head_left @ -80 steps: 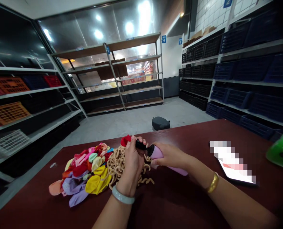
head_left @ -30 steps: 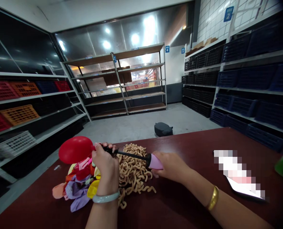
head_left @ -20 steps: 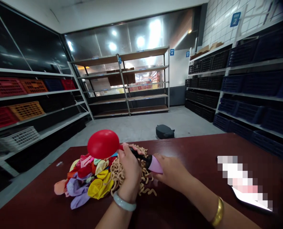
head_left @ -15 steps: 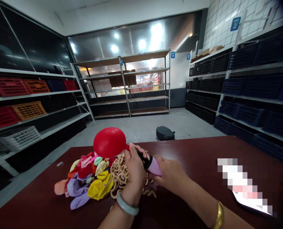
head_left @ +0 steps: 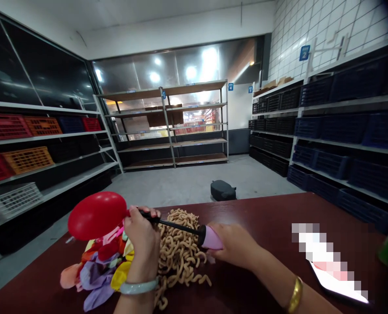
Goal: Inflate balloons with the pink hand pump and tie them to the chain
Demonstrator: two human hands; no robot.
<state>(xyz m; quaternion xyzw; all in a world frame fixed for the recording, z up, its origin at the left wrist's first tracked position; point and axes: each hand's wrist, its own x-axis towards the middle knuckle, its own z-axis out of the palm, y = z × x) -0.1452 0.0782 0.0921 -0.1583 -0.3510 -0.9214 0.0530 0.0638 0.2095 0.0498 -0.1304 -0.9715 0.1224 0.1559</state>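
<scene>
Shelving (head_left: 197, 158) stands on three sides; a dark red surface (head_left: 267, 222) carries limp balloons (head_left: 97, 275) beside a heap of tan curls (head_left: 181, 250). Above them, the left grip (head_left: 143, 231) wraps the black end of a hand pump (head_left: 181, 226), the inflated red balloon (head_left: 97, 216) at its tip; the right grip (head_left: 233, 244) clasps the lilac handle (head_left: 212, 240).

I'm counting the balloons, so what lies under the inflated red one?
Limp balloons in purple, yellow, pink and orange show below the red balloon; whatever its body or the left hand covers cannot be seen.
</scene>
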